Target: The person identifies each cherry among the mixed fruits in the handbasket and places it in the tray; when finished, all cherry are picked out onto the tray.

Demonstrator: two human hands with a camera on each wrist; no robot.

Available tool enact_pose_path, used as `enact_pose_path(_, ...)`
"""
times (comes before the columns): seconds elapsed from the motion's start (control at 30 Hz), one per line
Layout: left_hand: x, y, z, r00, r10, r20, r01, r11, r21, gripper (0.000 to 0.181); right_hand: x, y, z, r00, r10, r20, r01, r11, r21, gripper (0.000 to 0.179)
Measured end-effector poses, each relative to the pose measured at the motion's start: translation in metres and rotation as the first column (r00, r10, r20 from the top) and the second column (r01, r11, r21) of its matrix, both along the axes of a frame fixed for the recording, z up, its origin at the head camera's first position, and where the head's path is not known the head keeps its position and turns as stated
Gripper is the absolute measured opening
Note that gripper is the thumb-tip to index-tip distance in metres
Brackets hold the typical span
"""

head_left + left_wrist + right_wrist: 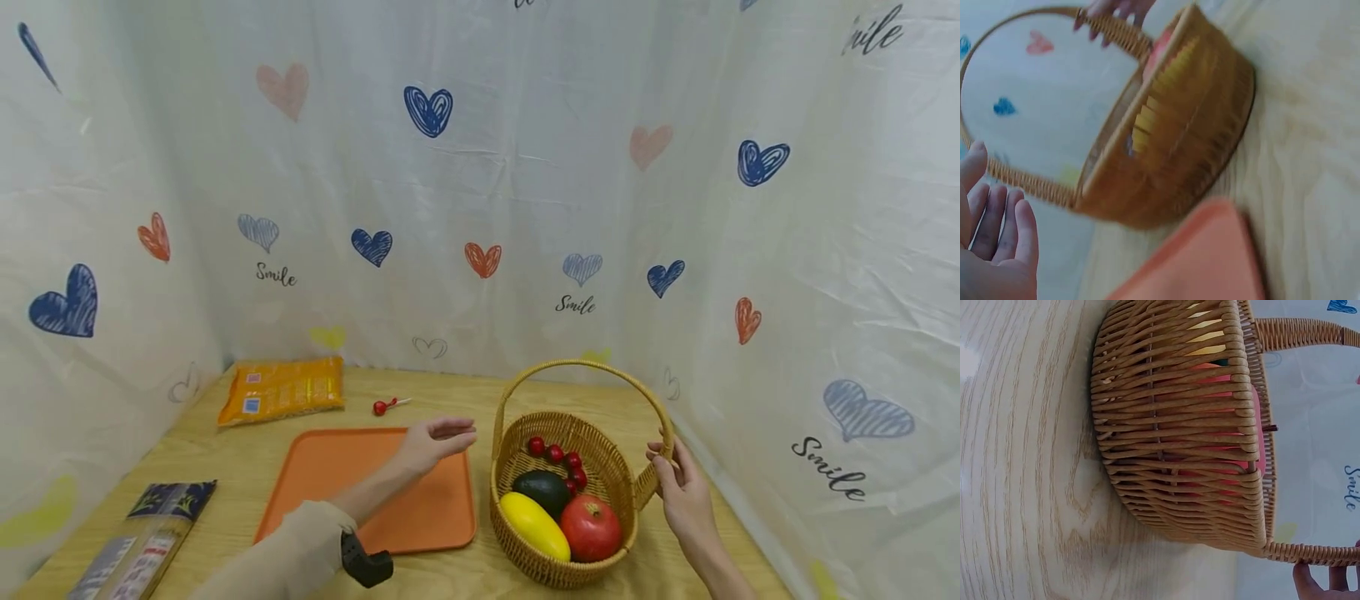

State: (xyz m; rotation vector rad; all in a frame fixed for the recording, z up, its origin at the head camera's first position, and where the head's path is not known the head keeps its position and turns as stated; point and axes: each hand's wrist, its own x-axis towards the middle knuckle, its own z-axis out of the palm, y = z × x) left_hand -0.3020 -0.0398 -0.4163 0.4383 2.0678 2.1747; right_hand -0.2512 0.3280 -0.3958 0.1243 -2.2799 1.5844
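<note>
Right hand [684,487] grips the basket handle [573,362] at three o'clock, likely for steadiness; left hand [431,447] hovers outstretched at nine.

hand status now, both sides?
Left hand: open, fingers extended, holding nothing.
Right hand: closed, holding the wicker basket's handle.

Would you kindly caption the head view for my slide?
Right hand holds a wicker fruit basket by its handle; left hand open.
</note>
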Motion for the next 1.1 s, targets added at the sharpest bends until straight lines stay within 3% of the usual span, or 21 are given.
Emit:
enact_pose_path(0.2, 0.021, 0.039, 0.010, 0.992, -0.127, -0.014, 0.128, 0.991, 0.038, 0.041, 0.000, -0.001, 0.001, 1.000, -0.016, 0.009, 0.017, 1.000, -0.008, 0.045)
enact_pose_path(0.33, 0.024, 0.063, 0.015, 0.984, -0.175, -0.030, 0.176, 0.983, 0.046, 0.035, 0.000, -0.002, -0.001, 1.000, -0.014, 0.016, 0.014, 1.000, -0.013, 0.045)
enact_pose_path(0.6, 0.009, 0.106, 0.020, 0.986, -0.155, -0.058, 0.155, 0.988, -0.007, 0.029, -0.001, -0.003, -0.001, 1.000, -0.028, 0.005, 0.028, 1.000, -0.005, 0.045)
enact_pose_path(0.8, -0.007, 0.141, 0.019, 0.994, -0.105, -0.036, 0.104, 0.994, -0.040, 0.030, -0.003, -0.005, 0.000, 1.000, -0.015, 0.018, 0.015, 1.000, -0.006, 0.045)
enact_pose_path(1.1, -0.025, 0.166, 0.014, 0.999, -0.039, -0.016, 0.037, 0.995, -0.088, 0.034, -0.001, -0.002, -0.001, 0.999, -0.029, 0.018, 0.029, 1.000, -0.012, 0.045)
